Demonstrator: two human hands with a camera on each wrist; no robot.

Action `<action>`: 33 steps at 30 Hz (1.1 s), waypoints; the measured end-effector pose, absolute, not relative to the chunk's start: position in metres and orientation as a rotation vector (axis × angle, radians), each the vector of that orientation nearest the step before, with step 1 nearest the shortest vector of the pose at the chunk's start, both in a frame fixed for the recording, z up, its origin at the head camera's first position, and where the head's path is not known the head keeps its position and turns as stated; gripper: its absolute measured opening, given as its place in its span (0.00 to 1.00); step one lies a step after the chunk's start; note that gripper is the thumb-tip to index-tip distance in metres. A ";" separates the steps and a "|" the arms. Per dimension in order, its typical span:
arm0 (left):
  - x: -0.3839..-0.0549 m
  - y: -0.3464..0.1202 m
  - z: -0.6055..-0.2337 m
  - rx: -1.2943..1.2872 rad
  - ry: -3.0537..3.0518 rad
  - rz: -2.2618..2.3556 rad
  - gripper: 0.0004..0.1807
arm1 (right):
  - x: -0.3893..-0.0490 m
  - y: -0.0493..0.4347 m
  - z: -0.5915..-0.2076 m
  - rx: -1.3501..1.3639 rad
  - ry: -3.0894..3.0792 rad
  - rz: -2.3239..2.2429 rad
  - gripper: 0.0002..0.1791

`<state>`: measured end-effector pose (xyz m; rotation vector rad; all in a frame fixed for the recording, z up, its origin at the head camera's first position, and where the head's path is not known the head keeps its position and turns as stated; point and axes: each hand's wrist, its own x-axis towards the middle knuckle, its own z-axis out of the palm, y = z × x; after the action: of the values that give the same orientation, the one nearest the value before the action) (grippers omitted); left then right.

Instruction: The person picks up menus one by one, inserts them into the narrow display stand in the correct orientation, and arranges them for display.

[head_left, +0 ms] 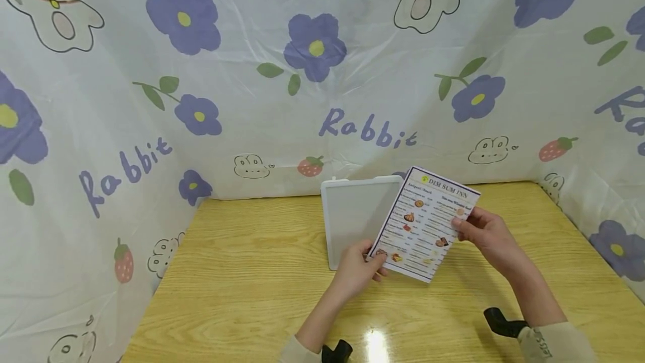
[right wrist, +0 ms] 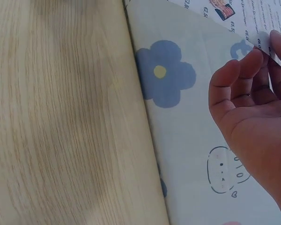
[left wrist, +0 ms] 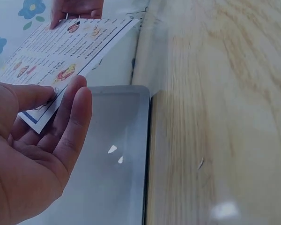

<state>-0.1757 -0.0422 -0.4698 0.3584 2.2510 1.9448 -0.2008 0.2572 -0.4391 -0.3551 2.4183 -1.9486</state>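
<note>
A printed menu card (head_left: 423, 223) headed "DIM SUM INN" is held tilted above the table, its printed face toward the head camera. My left hand (head_left: 356, 270) pinches its lower left corner, thumb on the print and fingers behind, as the left wrist view also shows. With thumb and fingertips my right hand (head_left: 491, 237) pinches the right edge, near the upper part. Behind the card's left side stands a white-framed grey panel (head_left: 353, 223), partly hidden by the card and by my left hand.
The wooden table (head_left: 242, 273) spreads out under both hands. A white cloth (head_left: 262, 128) with purple flowers, rabbits and strawberries hangs along the back and sides. Black wrist mounts (head_left: 504, 322) sit at both sleeves.
</note>
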 end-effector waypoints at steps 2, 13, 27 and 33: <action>-0.176 -0.045 -0.467 0.361 2.286 1.939 0.06 | -0.201 0.256 -0.438 -0.361 2.411 -1.942 0.22; -0.186 -0.065 -0.461 0.382 2.308 2.003 0.07 | -0.207 0.243 -0.425 -0.397 2.425 -1.901 0.24; -0.200 -0.091 -0.439 0.314 2.418 2.090 0.08 | -0.217 0.225 -0.414 -0.467 2.465 -1.812 0.23; -0.206 -0.101 -0.428 0.305 2.474 2.097 0.08 | -0.221 0.217 -0.404 -0.488 2.469 -1.789 0.22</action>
<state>-0.2058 -0.1005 -0.4276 0.3047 2.4741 2.0971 -0.2210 0.2171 -0.4044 -0.4881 2.4686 -1.7892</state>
